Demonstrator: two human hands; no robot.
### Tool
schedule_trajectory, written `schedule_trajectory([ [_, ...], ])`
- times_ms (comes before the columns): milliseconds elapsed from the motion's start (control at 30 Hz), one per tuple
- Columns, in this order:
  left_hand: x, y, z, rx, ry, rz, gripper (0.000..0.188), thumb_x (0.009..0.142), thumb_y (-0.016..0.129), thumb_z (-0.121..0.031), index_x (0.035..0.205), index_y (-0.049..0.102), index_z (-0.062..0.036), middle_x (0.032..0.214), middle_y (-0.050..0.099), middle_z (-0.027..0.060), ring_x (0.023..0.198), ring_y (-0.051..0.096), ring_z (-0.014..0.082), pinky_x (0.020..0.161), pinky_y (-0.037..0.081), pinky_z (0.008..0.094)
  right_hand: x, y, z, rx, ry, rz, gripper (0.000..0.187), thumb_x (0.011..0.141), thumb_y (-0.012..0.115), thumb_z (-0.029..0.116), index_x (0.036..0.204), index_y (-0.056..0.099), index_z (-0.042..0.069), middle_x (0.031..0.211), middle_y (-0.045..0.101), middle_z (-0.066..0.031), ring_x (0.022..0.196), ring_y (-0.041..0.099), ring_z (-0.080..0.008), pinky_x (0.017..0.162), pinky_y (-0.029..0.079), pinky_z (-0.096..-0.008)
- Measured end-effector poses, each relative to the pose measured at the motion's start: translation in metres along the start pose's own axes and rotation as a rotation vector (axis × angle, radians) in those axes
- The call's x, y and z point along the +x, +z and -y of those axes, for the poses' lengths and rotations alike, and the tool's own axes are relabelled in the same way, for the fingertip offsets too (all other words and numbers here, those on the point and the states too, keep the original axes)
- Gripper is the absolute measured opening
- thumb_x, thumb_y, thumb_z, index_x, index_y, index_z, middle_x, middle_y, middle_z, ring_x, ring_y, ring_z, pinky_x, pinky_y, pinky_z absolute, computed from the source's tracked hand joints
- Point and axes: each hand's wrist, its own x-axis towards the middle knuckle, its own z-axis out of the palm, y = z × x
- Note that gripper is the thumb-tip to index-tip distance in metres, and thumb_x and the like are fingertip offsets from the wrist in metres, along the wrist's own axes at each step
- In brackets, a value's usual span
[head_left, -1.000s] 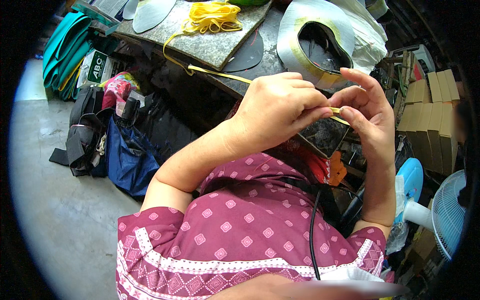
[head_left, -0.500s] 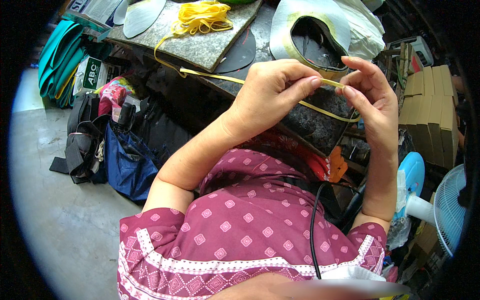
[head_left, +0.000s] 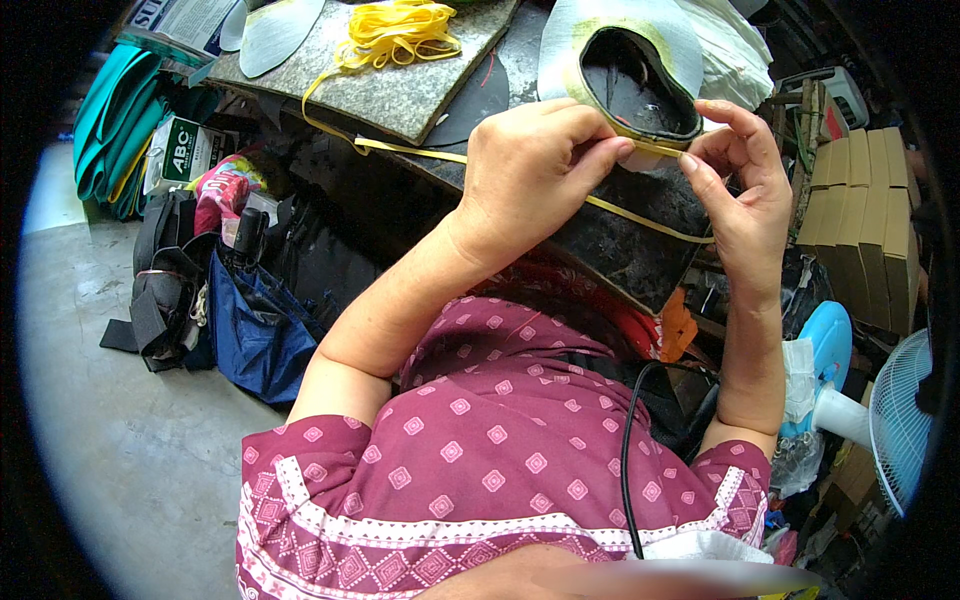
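Note:
A narrow yellow strip (head_left: 655, 149) is stretched between my two hands, along the near edge of an oval opening in a grey-white piece (head_left: 562, 62) with yellowish smears round the hole. My left hand (head_left: 540, 160) pinches the strip between thumb and forefinger. At the other end, my right hand (head_left: 742, 180) pinches it by the opening's right side, its fingers curled. A loop of the strip hangs below the right hand and runs back left under my left hand. It leads over the table edge to a tangled yellow bundle (head_left: 395, 35) on a stone slab (head_left: 410, 95).
Pale rounded cut pieces (head_left: 282, 35) lie on the slab's left. At left, folded green sheets (head_left: 112, 125), a small box (head_left: 185, 150) and a blue bag (head_left: 258, 335) stand beside the table. Stacked brown cartons (head_left: 860, 220) and a fan (head_left: 900, 420) are at right.
Both hands have moved slightly away from me, bringing the stretched strip from in front of the opening up to its near edge. The loop below has drawn flatter.

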Motion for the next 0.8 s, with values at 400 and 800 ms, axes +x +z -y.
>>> schedule_trajectory([
  [400, 0.002, -0.003, 0.005, 0.162, -0.088, 0.004, 0.017, 0.077, 0.073, -0.018, 0.077, 0.063, -0.0052, 0.073, 0.064, 0.0084, 0.064, 0.064, 0.0238, 0.06, 0.051, 0.0339, 0.002, 0.006, -0.002, 0.008, -0.015, -0.019, 0.044, 0.084, 0.064, -0.005, 0.126, 0.057, 0.005, 0.084, 0.06, 0.0005, 0.078, 0.058, -0.0058, 0.074, 0.047, -0.0211],
  [800, 0.032, -0.001, -0.001, 0.347, 0.33, 0.268, 0.028, 0.089, 0.065, -0.023, 0.114, 0.068, -0.009, 0.096, 0.068, 0.01, 0.098, 0.06, 0.0279, 0.096, 0.041, 0.0431, 0.005, 0.005, -0.006, 0.149, 0.036, 0.004, 0.039, 0.086, 0.066, -0.002, 0.123, 0.053, 0.004, 0.086, 0.062, -0.0024, 0.08, 0.059, -0.0066, 0.076, 0.047, -0.0211],
])
